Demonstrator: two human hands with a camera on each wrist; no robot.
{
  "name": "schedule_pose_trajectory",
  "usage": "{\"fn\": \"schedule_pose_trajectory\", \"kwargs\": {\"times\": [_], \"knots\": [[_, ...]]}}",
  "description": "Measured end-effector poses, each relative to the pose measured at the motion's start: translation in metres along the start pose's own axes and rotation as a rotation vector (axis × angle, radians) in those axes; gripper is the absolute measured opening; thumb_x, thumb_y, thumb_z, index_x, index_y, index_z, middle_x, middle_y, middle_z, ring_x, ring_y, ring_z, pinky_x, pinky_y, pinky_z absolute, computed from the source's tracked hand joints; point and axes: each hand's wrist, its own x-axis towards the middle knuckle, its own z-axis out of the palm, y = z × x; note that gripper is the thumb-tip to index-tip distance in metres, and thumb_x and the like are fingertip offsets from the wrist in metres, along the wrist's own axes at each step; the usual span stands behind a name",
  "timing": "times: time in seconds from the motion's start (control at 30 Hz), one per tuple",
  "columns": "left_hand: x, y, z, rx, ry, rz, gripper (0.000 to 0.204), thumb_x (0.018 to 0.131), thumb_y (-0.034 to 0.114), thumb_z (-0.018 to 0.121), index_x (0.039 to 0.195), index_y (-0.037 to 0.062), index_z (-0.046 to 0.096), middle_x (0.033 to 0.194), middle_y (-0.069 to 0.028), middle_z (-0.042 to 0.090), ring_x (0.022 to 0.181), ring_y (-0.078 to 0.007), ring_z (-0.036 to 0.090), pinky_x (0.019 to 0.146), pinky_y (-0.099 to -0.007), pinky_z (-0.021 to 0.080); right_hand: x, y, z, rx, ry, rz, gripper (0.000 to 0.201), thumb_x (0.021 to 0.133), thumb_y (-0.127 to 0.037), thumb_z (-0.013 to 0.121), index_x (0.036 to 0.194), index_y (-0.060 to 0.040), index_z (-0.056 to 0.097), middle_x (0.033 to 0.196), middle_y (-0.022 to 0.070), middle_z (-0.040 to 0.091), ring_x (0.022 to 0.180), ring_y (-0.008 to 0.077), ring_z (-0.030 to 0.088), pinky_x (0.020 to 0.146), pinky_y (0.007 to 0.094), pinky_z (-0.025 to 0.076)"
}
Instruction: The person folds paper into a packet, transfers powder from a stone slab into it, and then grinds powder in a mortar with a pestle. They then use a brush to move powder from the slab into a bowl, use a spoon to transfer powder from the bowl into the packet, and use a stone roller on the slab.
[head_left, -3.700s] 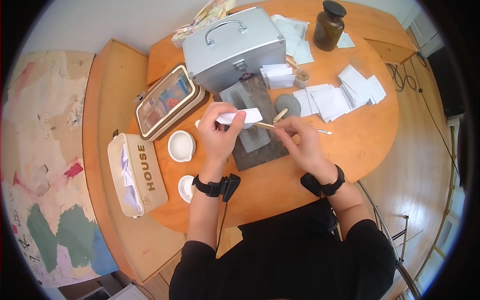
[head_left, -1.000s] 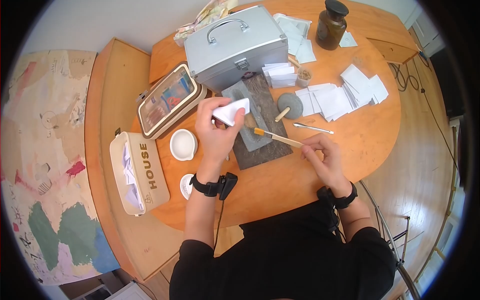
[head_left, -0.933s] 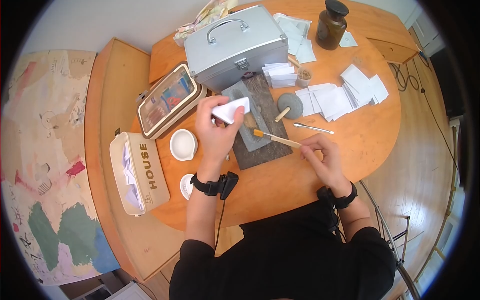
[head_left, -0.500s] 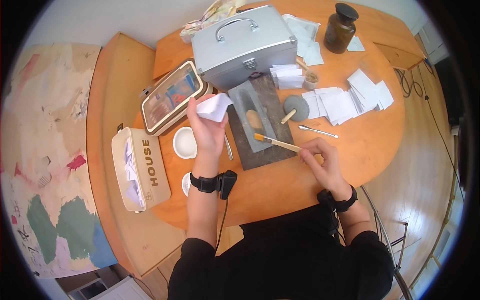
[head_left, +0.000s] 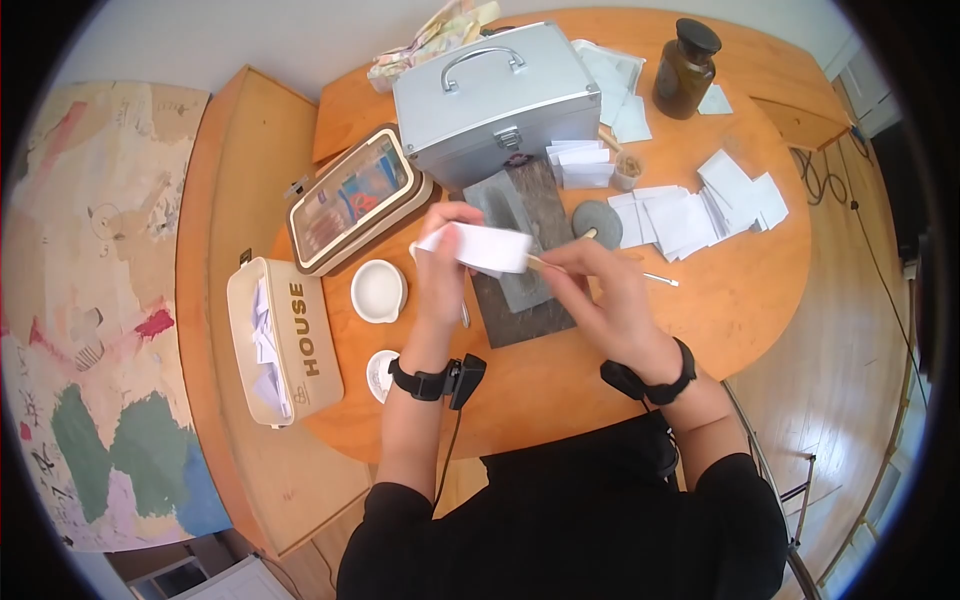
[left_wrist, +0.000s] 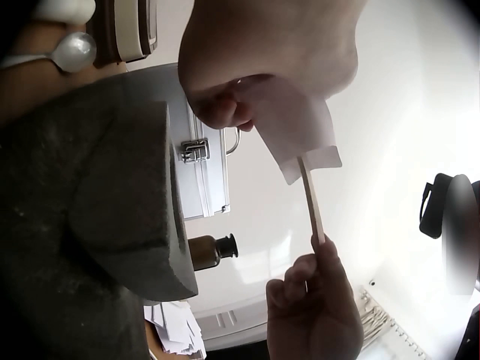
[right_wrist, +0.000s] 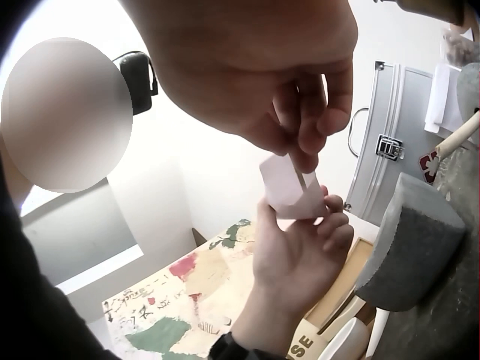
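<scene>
A folded white paper packet (head_left: 492, 247) is held by my left hand (head_left: 438, 278), thumb on one side and fingers on the other. My right hand (head_left: 615, 305) pinches the wooden handle of a flat brush (left_wrist: 311, 199). The brush's bristle end is inside the packet's opening and hidden by the paper. Both hands are raised over a long grey stone grinding trough (head_left: 523, 292), which lies on a dark stone slab (head_left: 505, 328). Beyond the right hand rests a round stone grinding wheel (head_left: 597, 222) with a wooden handle.
A silver case (head_left: 500, 90) stands behind the slab. White papers (head_left: 680, 222) spread to the right, near a brown bottle (head_left: 685, 75). On the left are a white bowl (head_left: 379, 292), a spoon (left_wrist: 73, 52), a clear-lidded box (head_left: 350, 205) and a "HOUSE" bin (head_left: 318, 350).
Half a second ago, the packet was tilted at the left and the brush was over the trough, where tan powder showed. Now both have come together, with the brush tip inside the paper.
</scene>
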Motion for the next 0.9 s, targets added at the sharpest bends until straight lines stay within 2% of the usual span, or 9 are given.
{"fn": "schedule_pose_trajectory", "kwargs": {"times": [0.03, 0.13, 0.17, 0.27, 0.5, 0.63, 0.73, 0.83, 0.9], "knots": [[-0.003, 0.006, 0.006, 0.067, 0.019, -0.004, 0.025, 0.098, 0.031, 0.055, 0.104, 0.0067, 0.056, 0.093, -0.0007, 0.056, 0.079, -0.008, 0.052, 0.067, -0.0233, 0.043, 0.004, 0.004, 0.004, 0.002, -0.029, 0.05, 0.008, 0.089, -0.002, 0.066, 0.096, 0.0007, 0.063, 0.071, 0.0071, 0.065, 0.059, 0.0122, 0.059, 0.054, 0.024, 0.045], [-0.001, -0.002, -0.006, 0.205, 0.026, 0.142, 0.024, 0.096, 0.027, 0.06, 0.106, 0.005, 0.056, 0.095, -0.001, 0.054, 0.083, -0.0087, 0.05, 0.075, -0.0228, 0.041, 0.002, 0.013, 0.01, 0.06, -0.041, 0.149, 0.006, 0.091, -0.003, 0.064, 0.095, 0.0012, 0.062, 0.07, 0.0064, 0.065, 0.06, 0.0096, 0.059, 0.054, 0.0236, 0.044], [-0.003, -0.005, -0.007, 0.125, 0.091, 0.09, 0.025, 0.094, 0.025, 0.063, 0.108, 0.0047, 0.057, 0.097, -0.0011, 0.053, 0.088, -0.0089, 0.05, 0.079, -0.0241, 0.04, -0.001, 0.015, 0.011, 0.088, -0.032, 0.178, 0.006, 0.092, -0.003, 0.063, 0.095, 0.0015, 0.061, 0.069, 0.0062, 0.065, 0.06, 0.0085, 0.058, 0.054, 0.0234, 0.044], [-0.005, -0.005, -0.002, 0.142, 0.029, 0.11, 0.023, 0.093, 0.022, 0.064, 0.107, 0.0047, 0.057, 0.097, -0.0008, 0.053, 0.09, -0.0092, 0.05, 0.08, -0.0251, 0.041, -0.005, 0.014, 0.014, 0.382, -0.032, 0.227, 0.008, 0.094, -0.005, 0.062, 0.096, 0.0025, 0.06, 0.071, 0.0052, 0.066, 0.063, 0.0057, 0.058, 0.056, 0.0222, 0.044], [-0.009, -0.01, 0.005, 0.089, 0.199, 0.172, 0.018, 0.09, 0.014, 0.068, 0.099, 0.0045, 0.057, 0.097, -0.001, 0.053, 0.089, -0.0096, 0.05, 0.078, -0.0256, 0.042, -0.011, 0.019, 0.009, 0.499, -0.051, 0.359, 0.011, 0.097, -0.007, 0.06, 0.101, 0.0021, 0.058, 0.076, 0.0028, 0.065, 0.069, 0.0058, 0.058, 0.062, 0.0204, 0.045], [-0.009, -0.004, 0.015, 0.243, 0.063, 0.298, 0.018, 0.088, 0.013, 0.069, 0.097, 0.0042, 0.056, 0.095, -0.002, 0.053, 0.085, -0.0096, 0.05, 0.075, -0.0246, 0.042, -0.015, 0.023, 0.009, 0.52, -0.047, 0.4, 0.011, 0.098, -0.008, 0.059, 0.103, 0.0014, 0.057, 0.077, 0.0025, 0.064, 0.07, 0.0052, 0.057, 0.062, 0.0197, 0.045], [-0.011, -0.006, 0.019, 0.142, 0.175, 0.223, 0.02, 0.088, 0.014, 0.07, 0.097, 0.0041, 0.055, 0.095, -0.0022, 0.052, 0.085, -0.0099, 0.049, 0.074, -0.0246, 0.042, -0.013, 0.022, 0.013, 0.531, -0.046, 0.391, 0.011, 0.097, -0.009, 0.059, 0.103, 0.0012, 0.057, 0.077, 0.0022, 0.064, 0.069, 0.0048, 0.056, 0.062, 0.0197, 0.044], [-0.009, -0.005, 0.021, 0.248, 0.116, 0.308, 0.021, 0.088, 0.013, 0.07, 0.098, 0.0042, 0.055, 0.095, -0.0022, 0.052, 0.085, -0.0096, 0.049, 0.074, -0.0245, 0.042, -0.013, 0.022, 0.012, 0.54, -0.044, 0.4, 0.012, 0.097, -0.009, 0.06, 0.103, 0.001, 0.057, 0.075, 0.0017, 0.063, 0.068, 0.0046, 0.056, 0.06, 0.0196, 0.043], [-0.009, -0.002, 0.023, 0.225, 0.152, 0.305, 0.022, 0.088, 0.013, 0.071, 0.098, 0.0044, 0.054, 0.096, -0.0022, 0.051, 0.086, -0.0095, 0.049, 0.075, -0.0244, 0.042, -0.012, 0.021, 0.011, 0.545, -0.045, 0.41, 0.012, 0.097, -0.01, 0.06, 0.103, 0.0008, 0.058, 0.074, 0.0014, 0.063, 0.067, 0.0044, 0.056, 0.06, 0.0196, 0.043]]}}
